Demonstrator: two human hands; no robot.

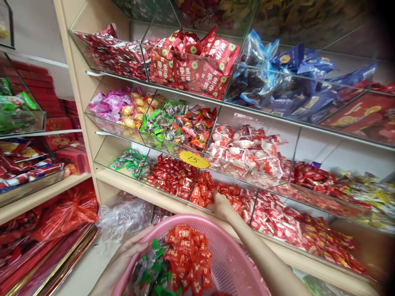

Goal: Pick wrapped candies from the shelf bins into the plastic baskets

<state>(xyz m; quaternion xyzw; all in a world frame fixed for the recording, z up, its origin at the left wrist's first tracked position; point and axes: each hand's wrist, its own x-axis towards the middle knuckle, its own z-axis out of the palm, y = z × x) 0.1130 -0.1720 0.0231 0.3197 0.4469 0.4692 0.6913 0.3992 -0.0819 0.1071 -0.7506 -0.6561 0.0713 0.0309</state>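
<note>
At the bottom shelf (132,187), my right hand (222,206) dips into red-wrapped sweets (202,187) — fingertips hidden, so I can't tell their grip. My left hand (123,255) clasps the pink basket (230,246) holding similar packets (188,255). Gathering seems the step — next calls for a careful scoop.

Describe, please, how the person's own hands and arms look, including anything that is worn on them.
The left hand and the right hand are both bare, without gloves. The right forearm looks slim and is uncovered as far as it shows: no sleeve, watch or bracelet is visible. Little of the left forearm shows, also uncovered.
</note>
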